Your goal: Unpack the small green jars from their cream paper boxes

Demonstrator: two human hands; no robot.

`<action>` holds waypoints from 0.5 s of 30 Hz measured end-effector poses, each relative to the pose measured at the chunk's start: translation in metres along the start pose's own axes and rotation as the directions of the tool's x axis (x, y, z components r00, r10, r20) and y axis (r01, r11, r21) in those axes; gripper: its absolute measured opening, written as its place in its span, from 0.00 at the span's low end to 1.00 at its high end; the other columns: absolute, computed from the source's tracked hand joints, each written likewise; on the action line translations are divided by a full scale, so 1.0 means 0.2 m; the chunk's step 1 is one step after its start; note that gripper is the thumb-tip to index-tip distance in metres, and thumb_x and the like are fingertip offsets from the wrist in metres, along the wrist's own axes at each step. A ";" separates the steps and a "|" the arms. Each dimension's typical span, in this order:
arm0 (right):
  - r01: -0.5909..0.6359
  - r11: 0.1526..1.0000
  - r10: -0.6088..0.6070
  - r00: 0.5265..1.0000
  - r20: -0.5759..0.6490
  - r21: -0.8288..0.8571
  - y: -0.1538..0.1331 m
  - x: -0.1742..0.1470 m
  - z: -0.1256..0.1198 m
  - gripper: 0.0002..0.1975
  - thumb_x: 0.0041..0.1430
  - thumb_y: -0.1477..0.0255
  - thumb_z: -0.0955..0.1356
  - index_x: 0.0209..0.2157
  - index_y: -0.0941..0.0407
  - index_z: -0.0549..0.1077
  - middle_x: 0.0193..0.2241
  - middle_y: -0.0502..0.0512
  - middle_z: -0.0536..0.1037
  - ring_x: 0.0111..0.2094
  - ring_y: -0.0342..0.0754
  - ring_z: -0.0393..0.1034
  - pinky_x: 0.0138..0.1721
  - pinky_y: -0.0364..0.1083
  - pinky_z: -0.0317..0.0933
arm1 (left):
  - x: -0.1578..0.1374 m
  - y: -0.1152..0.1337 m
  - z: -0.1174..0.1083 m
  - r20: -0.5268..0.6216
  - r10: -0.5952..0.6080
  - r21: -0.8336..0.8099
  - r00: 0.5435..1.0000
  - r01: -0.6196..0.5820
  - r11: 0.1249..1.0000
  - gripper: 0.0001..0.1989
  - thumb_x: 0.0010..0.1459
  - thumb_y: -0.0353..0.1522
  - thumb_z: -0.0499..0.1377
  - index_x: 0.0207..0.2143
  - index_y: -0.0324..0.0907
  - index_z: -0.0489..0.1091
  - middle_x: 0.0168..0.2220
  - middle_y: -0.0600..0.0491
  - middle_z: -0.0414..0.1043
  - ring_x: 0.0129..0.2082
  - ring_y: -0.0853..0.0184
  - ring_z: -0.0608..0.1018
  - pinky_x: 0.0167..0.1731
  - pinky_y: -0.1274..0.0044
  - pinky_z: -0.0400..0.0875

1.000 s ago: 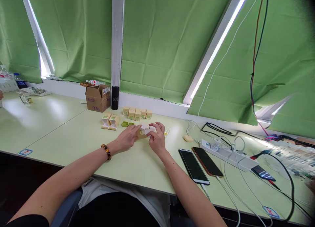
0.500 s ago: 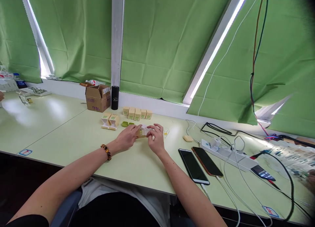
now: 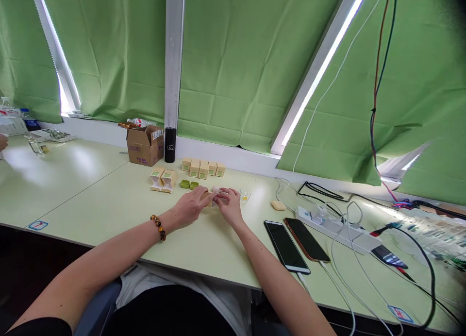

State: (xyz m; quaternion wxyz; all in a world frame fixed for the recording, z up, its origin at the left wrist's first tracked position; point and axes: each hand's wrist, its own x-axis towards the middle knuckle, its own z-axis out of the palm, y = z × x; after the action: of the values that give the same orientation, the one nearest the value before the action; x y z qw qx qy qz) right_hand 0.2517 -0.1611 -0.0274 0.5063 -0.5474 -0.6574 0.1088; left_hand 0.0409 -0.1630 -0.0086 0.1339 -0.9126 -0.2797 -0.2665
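Note:
Above the table, both my hands meet around a small tan cardboard box, largely covered by my fingers. My left hand, a beaded bracelet on its wrist, grips the box from the left. On the right side, my right hand has its fingers bent and pressed at the box's whitish opening; whatever is under the fingertips is hidden. Two little green containers lie just beyond my left hand. Further left are two opened tan boxes. A clear plastic piece with something yellow rests right of my right hand.
Several closed tan boxes stand in a row behind. A brown carton and a black tumbler are near the wall. Two phones, a power strip, tangled cables and a cream-coloured piece occupy the right side.
My right hand has moved slightly left and lowered its fingers onto the box opening. The box is now more covered, and the green containers show more fully.

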 end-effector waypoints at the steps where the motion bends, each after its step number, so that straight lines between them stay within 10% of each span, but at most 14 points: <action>1: -0.021 1.000 0.021 1.000 0.006 0.022 0.01 0.01 0.01 0.07 0.57 0.65 0.73 0.29 0.50 0.84 0.49 0.60 0.81 0.61 0.64 0.61 0.63 0.65 0.56 | 0.00 0.00 0.00 0.015 0.018 0.033 1.000 -0.019 0.999 0.43 0.59 0.17 0.51 0.74 0.47 0.46 0.57 0.40 0.65 0.57 0.54 0.70 0.47 0.65 0.77; 15: -0.079 0.937 0.087 0.996 -0.007 0.339 -0.01 0.01 0.03 0.05 0.49 0.66 0.74 0.26 0.52 0.82 0.43 0.57 0.84 0.51 0.58 0.75 0.60 0.59 0.65 | 0.02 0.00 0.00 -0.028 0.013 0.085 1.000 -0.010 0.996 0.40 0.59 0.16 0.49 0.72 0.47 0.50 0.58 0.40 0.64 0.60 0.53 0.68 0.48 0.66 0.77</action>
State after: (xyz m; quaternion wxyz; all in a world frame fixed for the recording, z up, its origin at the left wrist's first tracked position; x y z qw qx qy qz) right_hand 0.2468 -0.1569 -0.0274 0.5949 -0.4806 -0.5998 0.2355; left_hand 0.0426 -0.1615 -0.0064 0.1778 -0.9039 -0.2835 -0.2665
